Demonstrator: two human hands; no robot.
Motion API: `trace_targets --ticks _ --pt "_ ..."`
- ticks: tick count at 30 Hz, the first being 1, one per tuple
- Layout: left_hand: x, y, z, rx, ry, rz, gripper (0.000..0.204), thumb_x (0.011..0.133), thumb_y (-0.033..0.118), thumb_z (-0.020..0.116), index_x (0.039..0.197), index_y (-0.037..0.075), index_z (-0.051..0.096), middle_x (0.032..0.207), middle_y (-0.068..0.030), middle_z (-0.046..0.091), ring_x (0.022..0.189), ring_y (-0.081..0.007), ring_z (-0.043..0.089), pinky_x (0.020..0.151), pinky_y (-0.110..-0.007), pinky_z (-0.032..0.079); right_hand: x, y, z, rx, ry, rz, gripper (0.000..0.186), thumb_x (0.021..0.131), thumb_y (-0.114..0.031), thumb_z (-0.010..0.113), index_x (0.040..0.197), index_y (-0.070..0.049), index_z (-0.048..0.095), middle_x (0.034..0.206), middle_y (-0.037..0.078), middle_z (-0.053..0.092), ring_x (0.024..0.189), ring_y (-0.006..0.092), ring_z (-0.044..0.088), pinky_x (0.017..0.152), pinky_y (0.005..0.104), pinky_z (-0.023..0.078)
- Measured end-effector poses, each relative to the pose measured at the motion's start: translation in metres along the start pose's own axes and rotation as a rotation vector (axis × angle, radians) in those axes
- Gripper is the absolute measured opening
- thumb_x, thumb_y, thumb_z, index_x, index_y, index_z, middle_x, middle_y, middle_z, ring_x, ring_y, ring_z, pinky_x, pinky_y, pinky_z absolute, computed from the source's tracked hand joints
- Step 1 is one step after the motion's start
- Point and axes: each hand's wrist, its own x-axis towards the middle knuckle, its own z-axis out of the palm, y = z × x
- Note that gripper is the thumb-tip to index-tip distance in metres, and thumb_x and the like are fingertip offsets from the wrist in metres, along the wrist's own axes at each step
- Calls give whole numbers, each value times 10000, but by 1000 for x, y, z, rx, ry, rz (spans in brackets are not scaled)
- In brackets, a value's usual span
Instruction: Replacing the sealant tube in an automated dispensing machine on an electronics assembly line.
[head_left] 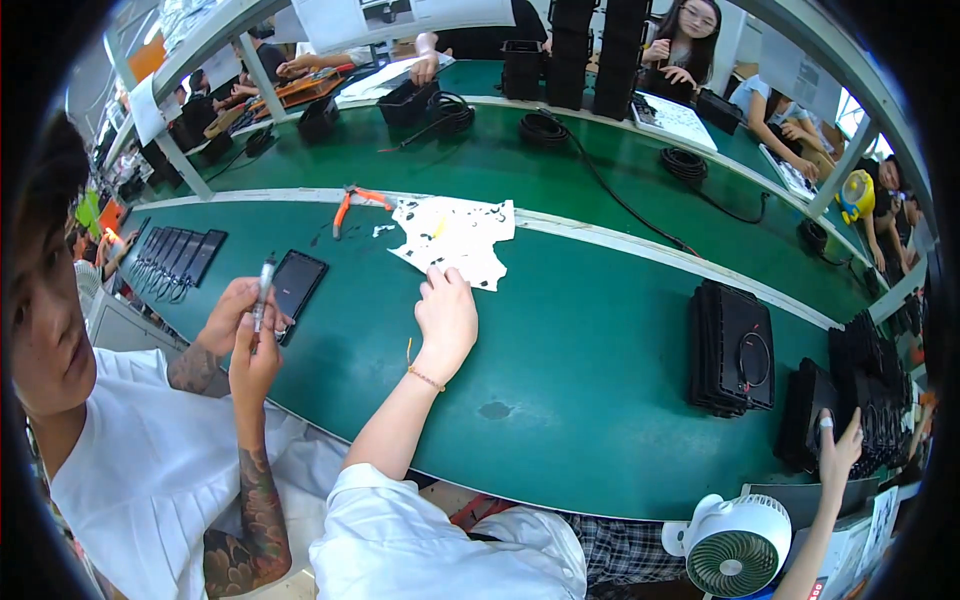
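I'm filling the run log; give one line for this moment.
left hand: at white sheet; right hand: at black cases; pliers: on table

A bare stretch of green table point(580, 360) is lying open between the person's left hand point(447, 310) and a pile of black cases point(735, 345). That pile is blocking the way toward the right hand point(840, 455), where more black boxes point(806, 415) are crowding in. Beyond the left hand, a white sheet point(470, 235) and orange pliers point(342, 212) are taking up room; leftward, a co-worker's hands point(230, 315) are standing in the way.
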Motion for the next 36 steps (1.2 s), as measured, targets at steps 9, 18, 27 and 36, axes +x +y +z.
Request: trace_targets --ticks 9,18,27,36 --pt "42 -68 -14 219 197 -367 457 872 390 594 1026 -39 555 1008 -163 540 986 -293 525 749 -398 501 -78 0 -127 516 140 26 511 984 -318 478 1445 -137 354 1394 170 437 1294 280 421 1031 425 361" --pt "61 -162 7 294 -43 -776 814 923 585 316 1354 -103 373 1286 -360 449 1297 -512 332 1094 -632 18 -140 -19 -173 449 71 32 592 920 -322 569 1413 -63 365 1302 195 516 1184 290 522 978 397 427" --pt "0 -67 -15 248 -147 -378 837 927 597 262 1336 -122 389 1189 -380 500 1127 -459 485 1029 -553 230 -160 -61 -190 381 128 -98 585 893 -287 631 1345 19 419 1152 199 606 1046 297 608 851 382 511" --pt "-111 60 -64 82 -187 -54 788 923 593 326 1386 -42 380 1245 -406 411 1155 -496 428 1061 -547 212 -188 -68 -201 423 87 -29 608 878 -115 568 1418 7 316 1296 232 502 1097 324 592 885 397 484"
